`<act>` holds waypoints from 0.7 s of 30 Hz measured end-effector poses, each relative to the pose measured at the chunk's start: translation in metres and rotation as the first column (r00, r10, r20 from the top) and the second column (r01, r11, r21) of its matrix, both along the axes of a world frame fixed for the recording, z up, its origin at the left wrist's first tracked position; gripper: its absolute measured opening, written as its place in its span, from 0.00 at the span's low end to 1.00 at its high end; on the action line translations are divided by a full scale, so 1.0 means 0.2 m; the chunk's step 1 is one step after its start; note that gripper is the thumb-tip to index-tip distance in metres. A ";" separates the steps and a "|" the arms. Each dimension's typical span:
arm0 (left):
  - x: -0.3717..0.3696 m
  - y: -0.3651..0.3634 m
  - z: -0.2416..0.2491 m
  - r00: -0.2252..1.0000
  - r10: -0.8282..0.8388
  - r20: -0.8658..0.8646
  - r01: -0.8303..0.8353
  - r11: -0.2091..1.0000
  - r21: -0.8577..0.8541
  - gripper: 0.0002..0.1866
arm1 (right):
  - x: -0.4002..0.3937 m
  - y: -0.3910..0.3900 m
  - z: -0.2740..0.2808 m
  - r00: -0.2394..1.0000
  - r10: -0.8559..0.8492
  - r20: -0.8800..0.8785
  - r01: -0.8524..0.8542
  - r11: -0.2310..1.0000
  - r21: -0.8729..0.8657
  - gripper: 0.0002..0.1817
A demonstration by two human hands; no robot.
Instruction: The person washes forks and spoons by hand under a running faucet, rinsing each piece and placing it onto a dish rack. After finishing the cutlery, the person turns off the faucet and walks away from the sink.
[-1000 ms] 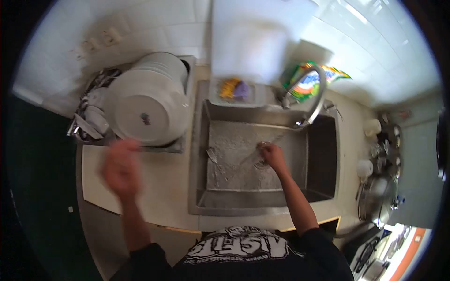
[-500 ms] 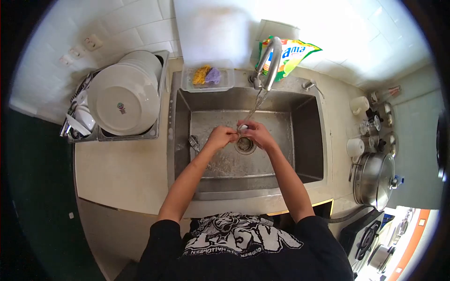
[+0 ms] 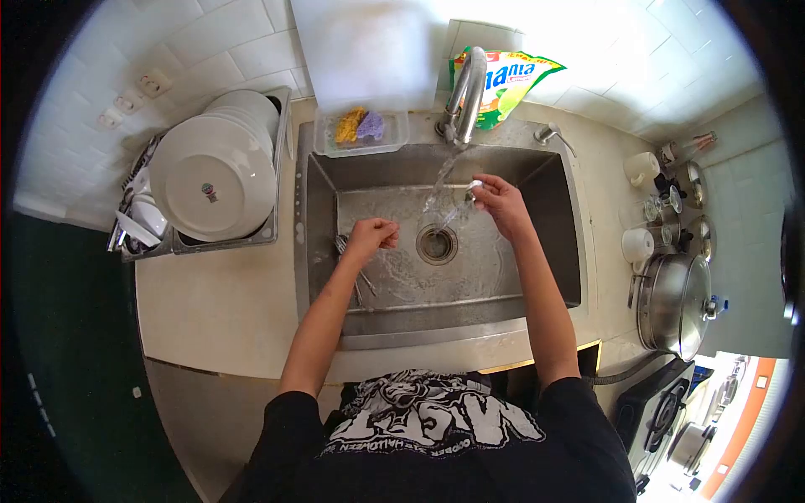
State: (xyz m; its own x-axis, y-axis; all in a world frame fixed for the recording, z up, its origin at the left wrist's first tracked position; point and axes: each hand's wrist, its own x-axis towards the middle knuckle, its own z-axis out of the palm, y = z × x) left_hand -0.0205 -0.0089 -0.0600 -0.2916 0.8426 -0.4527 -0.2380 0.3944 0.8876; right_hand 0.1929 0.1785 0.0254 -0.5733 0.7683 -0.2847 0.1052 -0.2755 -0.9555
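Observation:
My right hand (image 3: pixel 500 204) is raised over the right half of the steel sink (image 3: pixel 495 289). Its fingers pinch a small shiny, whitish item (image 3: pixel 475 187) whose kind I cannot make out. Water (image 3: pixel 440 186) runs from the curved faucet (image 3: pixel 471 88), just left of that item. On the left side of the basin, my left hand (image 3: pixel 373 238) hovers with curled fingers and nothing visible in them. Beneath it lies metal cutlery (image 3: pixel 370 285), partly hidden by the hand and forearm. Between the hands sits the round drain (image 3: pixel 437 244).
A rack (image 3: pixel 231 246) with large white plates (image 3: pixel 212 189) stands left. Behind the sink are a clear tray (image 3: pixel 327 144) with yellow and purple scrubbers and a green-white detergent pouch (image 3: pixel 511 84). Mugs (image 3: pixel 637 245), glasses and a lidded pot (image 3: pixel 671 306) line the right side.
My hands have moved apart from above the drain. The right went right and up with the small shiny item; the left moved left. The view has shifted slightly.

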 end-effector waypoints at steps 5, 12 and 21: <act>0.02 0.04 0.20 0.926 -0.181 -0.330 0.132 0.977 -0.165 0.13 | -0.02 -0.15 -0.02 0.982 0.131 0.138 -0.149 0.981 0.127 0.17; 0.04 -0.15 0.28 0.882 -0.262 -0.391 0.320 0.943 0.090 0.11 | -0.17 -0.33 -0.05 0.953 0.257 -0.164 -0.286 0.939 -0.193 0.17; -0.01 -0.41 0.38 0.828 -0.045 -0.559 0.100 0.993 0.068 0.10 | -0.24 -0.48 -0.05 0.931 0.363 -0.030 -0.355 0.887 -0.295 0.18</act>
